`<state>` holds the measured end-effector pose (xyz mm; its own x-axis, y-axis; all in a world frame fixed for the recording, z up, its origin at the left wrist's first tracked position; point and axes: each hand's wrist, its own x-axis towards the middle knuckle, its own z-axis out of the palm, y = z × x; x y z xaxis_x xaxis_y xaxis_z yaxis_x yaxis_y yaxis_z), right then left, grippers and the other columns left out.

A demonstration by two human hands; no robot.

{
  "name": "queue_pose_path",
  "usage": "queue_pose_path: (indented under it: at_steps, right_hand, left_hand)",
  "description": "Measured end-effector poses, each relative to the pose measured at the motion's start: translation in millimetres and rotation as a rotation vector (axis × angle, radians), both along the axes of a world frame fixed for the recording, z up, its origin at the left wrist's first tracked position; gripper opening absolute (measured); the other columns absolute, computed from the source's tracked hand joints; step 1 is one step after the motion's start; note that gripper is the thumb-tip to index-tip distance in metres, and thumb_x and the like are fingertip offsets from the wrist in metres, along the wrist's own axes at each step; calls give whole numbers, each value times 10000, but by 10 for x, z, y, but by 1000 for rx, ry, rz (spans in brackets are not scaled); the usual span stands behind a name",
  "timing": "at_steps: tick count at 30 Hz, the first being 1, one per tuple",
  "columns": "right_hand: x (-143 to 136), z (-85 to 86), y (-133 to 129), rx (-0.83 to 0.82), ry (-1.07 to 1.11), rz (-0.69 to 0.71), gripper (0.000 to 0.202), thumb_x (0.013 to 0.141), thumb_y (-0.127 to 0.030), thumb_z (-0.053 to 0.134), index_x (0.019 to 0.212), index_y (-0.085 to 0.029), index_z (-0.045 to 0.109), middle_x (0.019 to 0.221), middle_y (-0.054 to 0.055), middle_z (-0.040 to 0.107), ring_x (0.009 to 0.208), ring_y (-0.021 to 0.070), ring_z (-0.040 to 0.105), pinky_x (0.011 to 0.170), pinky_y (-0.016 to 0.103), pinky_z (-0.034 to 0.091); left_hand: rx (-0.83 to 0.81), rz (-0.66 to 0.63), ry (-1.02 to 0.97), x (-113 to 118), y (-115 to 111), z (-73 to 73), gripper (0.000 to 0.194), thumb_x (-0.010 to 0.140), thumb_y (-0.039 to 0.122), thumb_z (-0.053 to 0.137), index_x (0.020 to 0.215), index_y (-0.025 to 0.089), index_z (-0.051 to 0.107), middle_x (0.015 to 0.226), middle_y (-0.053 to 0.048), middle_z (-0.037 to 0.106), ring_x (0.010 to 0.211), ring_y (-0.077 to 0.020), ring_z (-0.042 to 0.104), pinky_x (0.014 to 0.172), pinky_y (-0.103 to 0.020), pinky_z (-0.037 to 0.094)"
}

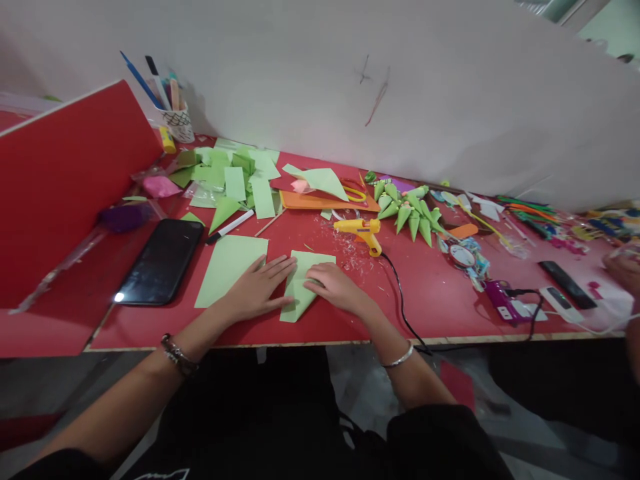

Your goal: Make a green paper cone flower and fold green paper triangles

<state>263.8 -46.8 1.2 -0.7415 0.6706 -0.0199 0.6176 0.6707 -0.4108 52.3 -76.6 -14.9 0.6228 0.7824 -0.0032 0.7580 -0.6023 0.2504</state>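
A light green paper (299, 301) lies on the red table, its right side folded over at a slant. My left hand (255, 290) rests flat, fingers stretched out, its tips on the left edge of this paper. Under that palm is part of a larger green sheet (227, 263). My right hand (333, 285) has its fingers curled on the folded paper, holding the fold at its right side; what lies under the fingers is hidden. Beyond the right hand lies a yellow hot glue gun (361, 230) with a black cord.
A black phone (161, 263) and a marker (230, 227) lie to the left. Behind are green paper pieces (235, 180), scissors (356, 195) and several green paper cones (413, 210). A purple power socket (505, 303) sits right, near another person's hand (623, 270).
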Motion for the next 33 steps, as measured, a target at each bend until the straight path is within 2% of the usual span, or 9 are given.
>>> queue_pose_path:
  at_steps: [4,8,13,23,29,33]
  right_hand:
    - [-101,-68,76,54,-27,-69,212,891,-315,451,814,-155,566,830,48,616,794,160,522,734,264,314]
    - [-140,-124,101,105,-40,-95,212,898,-305,433,804,-164,560,778,34,620,751,150,525,720,259,302]
    - [-146,-153,113,189,-67,-95,232,909,-325,402,844,-168,560,844,54,627,796,158,527,706,253,312]
    - [-201,-127,118,175,-116,-160,253,927,-322,360,874,-187,567,878,42,647,820,158,556,645,251,308]
    - [-216,-167,119,192,-116,-162,253,924,-316,375,850,-173,571,857,54,647,834,177,549,719,284,291]
    - [-215,-195,129,214,-105,-166,267,924,-321,373,827,-170,571,825,53,645,812,175,544,710,288,277]
  left_hand:
    - [36,10,-7,3,-8,-29,856,763,708,319,1420,185,149,1475,-74,210,1338,-233,232,1097,-403,73]
    - [32,17,2,4,-15,-29,825,783,693,292,1415,176,173,1476,-64,213,1338,-225,231,1095,-393,79]
    - [40,29,18,6,-14,-48,824,785,686,305,1418,180,156,1479,-53,201,1340,-215,224,1096,-383,65]
    - [22,57,13,9,-29,-46,854,760,702,344,1422,203,136,1474,-47,223,1342,-220,217,1096,-390,52]
    - [16,62,-27,9,-38,-43,877,744,722,339,1421,201,138,1462,-64,264,1335,-231,237,1091,-407,70]
    - [17,64,-36,-1,-32,-55,894,743,720,348,1423,186,121,1454,-80,282,1331,-233,246,1088,-412,88]
